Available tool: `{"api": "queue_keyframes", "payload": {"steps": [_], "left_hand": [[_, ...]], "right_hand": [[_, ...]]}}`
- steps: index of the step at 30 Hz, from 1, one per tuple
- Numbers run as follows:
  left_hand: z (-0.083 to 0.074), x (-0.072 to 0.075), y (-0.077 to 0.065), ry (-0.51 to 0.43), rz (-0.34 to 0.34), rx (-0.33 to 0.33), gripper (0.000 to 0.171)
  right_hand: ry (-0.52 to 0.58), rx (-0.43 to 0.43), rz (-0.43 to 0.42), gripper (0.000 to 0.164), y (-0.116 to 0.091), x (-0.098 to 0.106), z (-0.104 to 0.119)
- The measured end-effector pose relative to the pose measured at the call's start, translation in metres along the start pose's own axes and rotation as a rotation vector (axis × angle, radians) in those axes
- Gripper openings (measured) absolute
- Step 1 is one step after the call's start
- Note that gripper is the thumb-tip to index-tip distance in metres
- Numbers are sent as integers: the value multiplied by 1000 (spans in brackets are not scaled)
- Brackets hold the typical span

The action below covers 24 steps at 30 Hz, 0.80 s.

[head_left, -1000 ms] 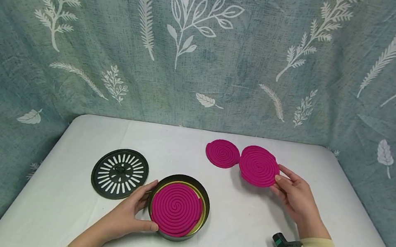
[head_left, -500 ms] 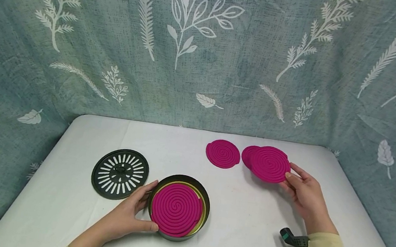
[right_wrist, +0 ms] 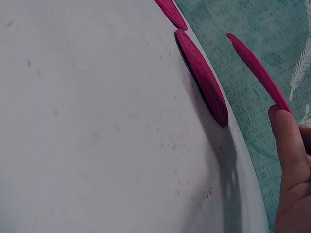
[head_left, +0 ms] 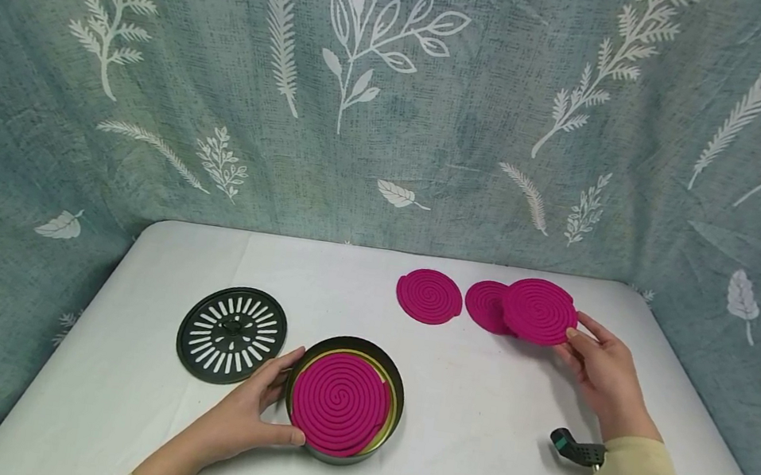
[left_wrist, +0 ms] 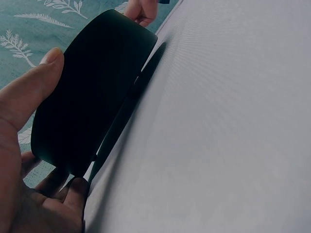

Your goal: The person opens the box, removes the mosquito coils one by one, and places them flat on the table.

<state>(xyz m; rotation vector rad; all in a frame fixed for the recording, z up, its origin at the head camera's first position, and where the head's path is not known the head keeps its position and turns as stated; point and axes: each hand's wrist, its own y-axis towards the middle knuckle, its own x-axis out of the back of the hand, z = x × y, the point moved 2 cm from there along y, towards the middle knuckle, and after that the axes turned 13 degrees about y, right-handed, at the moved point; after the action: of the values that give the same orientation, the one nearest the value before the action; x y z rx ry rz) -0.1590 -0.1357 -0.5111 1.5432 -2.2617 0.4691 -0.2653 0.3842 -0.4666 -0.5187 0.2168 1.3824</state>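
Observation:
A magenta spiral coaster (head_left: 540,312) is pinched at its right edge by my right hand (head_left: 601,371). It hovers above the table and partly covers another magenta coaster (head_left: 484,306) lying beneath it. The right wrist view shows the held coaster (right_wrist: 260,70) edge-on between thumb and fingers, apart from the tabletop. My left hand (head_left: 249,413) grips the left side of a round dark tin (head_left: 395,400), thumb at the near rim and fingers round the far side. In the tin, magenta coasters (head_left: 340,405) lie within a yellowish inner rim; how many is hidden.
Another magenta coaster (head_left: 429,296) lies flat at the back of the white table (head_left: 469,442). A black slotted round lid (head_left: 232,335) with a small knob rests left of the tin. A patterned blue-green cloth (head_left: 397,111) hangs behind and around the table.
My right hand has carried the held coaster to the right and slightly back, uncovering more of the coaster beneath. The left hand and tin have stayed in place.

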Motion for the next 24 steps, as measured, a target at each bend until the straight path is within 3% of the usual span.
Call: {"api": "queue_keyframes", "payload": {"steps": [24], "left_hand": [[2,0,1,-12,11,-7,116]], "right_hand": [[71,-27,-163,74,22,37,10]]}}
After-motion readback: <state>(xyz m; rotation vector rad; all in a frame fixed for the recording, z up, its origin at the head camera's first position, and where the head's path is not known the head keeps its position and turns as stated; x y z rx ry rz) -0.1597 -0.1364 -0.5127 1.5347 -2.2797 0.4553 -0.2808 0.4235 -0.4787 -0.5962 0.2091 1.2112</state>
